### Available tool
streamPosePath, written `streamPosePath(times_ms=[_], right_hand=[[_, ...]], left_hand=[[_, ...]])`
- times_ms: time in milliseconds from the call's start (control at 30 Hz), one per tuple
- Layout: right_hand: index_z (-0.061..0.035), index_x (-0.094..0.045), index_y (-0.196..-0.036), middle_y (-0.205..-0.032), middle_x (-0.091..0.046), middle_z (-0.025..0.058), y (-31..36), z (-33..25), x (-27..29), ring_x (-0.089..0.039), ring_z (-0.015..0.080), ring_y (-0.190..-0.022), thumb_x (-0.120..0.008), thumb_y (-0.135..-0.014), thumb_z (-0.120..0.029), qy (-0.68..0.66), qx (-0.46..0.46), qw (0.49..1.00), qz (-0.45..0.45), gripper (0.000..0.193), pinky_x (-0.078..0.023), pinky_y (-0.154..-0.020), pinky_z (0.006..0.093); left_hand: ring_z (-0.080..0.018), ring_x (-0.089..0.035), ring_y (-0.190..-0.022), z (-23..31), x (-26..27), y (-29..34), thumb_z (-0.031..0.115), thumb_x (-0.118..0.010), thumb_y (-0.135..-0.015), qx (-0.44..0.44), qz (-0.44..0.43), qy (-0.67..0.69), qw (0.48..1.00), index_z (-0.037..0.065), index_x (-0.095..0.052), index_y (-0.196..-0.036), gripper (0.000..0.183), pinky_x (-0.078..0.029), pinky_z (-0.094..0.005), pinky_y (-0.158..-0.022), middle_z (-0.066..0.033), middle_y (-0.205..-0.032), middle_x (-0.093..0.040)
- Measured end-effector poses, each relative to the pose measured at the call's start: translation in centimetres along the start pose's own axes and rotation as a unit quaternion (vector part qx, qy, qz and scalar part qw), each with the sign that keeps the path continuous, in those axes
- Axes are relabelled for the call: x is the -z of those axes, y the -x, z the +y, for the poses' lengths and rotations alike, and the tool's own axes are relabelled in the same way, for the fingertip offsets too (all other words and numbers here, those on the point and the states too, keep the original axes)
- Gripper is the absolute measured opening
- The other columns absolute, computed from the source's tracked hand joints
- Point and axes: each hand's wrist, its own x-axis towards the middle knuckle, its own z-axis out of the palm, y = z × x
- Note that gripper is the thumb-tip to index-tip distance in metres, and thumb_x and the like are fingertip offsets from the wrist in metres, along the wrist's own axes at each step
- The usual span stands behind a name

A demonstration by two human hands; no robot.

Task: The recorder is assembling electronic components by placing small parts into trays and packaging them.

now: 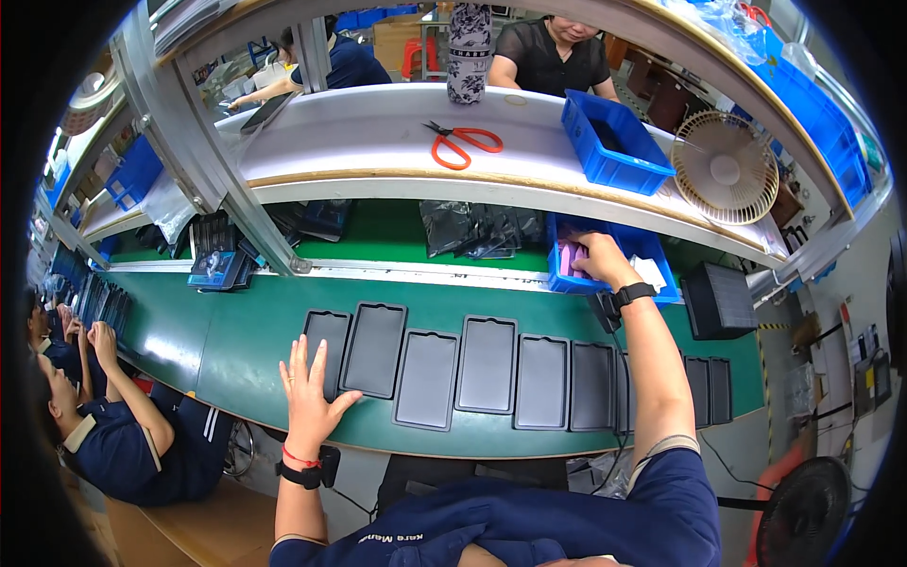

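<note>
A row of shallow black plastic trays [487, 365] lies along the green workbench in front of me. My left hand [310, 392] is open with its fingers spread, over the lower part of the leftmost tray [326, 331]; its thumb is near the bottom edge of the neighbouring tray [375, 350]. Stretched far forward, my right hand [603, 260] is inside a blue bin [557, 281] under the shelf. Its fingers are curled around pink pieces [570, 258] there; their exact kind is too small to tell. White material [648, 274] lies in the bin's right part.
Above the bench runs a white shelf with red-handled scissors [459, 146], a patterned bottle [469, 52], a blue bin [619, 142] and a fan [725, 170]. Dark plastic packets [472, 227] lie underneath. A black stack [723, 300] stands right. Co-workers sit left and opposite.
</note>
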Motion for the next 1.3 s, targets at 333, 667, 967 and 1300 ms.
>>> streamPosePath(times_ms=[333,667,967,1300], right_hand=[[-0.0014,-0.064,-0.102,-0.087,-0.064,0.0155,1.0,-0.3,-0.1,-0.061,0.0284,-0.077,-0.072,-0.062,-0.002,-0.144,-0.075,0.987,-0.002,0.041,-0.049,-0.074,0.0333],[-0.0013,-0.061,-0.102,-0.098,-0.063,0.0192,-0.1,0.4,-0.9,-0.059,0.0357,-0.093,-0.077,-0.061,-0.016,0.046,-0.008,0.999,-0.011,0.046,-0.046,-0.087,0.0399],[-0.0029,-0.061,-0.102,-0.094,-0.062,0.0185,0.2,0.3,-1.0,-0.058,0.0359,-0.093,-0.077,-0.059,-0.013,0.05,0.035,0.998,0.029,0.047,-0.046,-0.086,0.0404],[-0.0034,-0.062,-0.098,-0.088,-0.061,0.0162,1.6,-1.7,-0.4,-0.058,0.0335,-0.087,-0.075,-0.058,-0.006,0.053,0.082,0.991,0.09,0.042,-0.047,-0.077,0.0396]], left_hand=[[-0.0387,-0.043,-0.12,5.8,1.6,-0.5,0.013,-0.072,-0.071,-0.12,0.1,0.086,0.984,0.001,-0.056,-0.117,0.05,-0.035,-0.0439,-0.098,-0.024,-0.134,-0.04],[-0.0369,-0.048,-0.114,6.7,0.9,0.0,0.012,-0.071,-0.071,-0.12,0.108,0.15,0.975,0.0,-0.063,-0.102,0.035,-0.041,-0.0422,-0.092,-0.0227,-0.127,-0.047],[-0.0349,-0.053,-0.107,6.8,0.8,0.3,0.012,-0.07,-0.072,-0.107,0.108,0.156,0.976,0.0,-0.066,-0.095,0.026,-0.044,-0.0412,-0.088,-0.0207,-0.123,-0.051],[-0.0318,-0.058,-0.1,8.1,0.1,0.0,0.01,-0.069,-0.071,-0.151,0.086,0.151,0.973,0.002,-0.066,-0.092,0.022,-0.042,-0.0421,-0.091,-0.0166,-0.112,-0.059]])
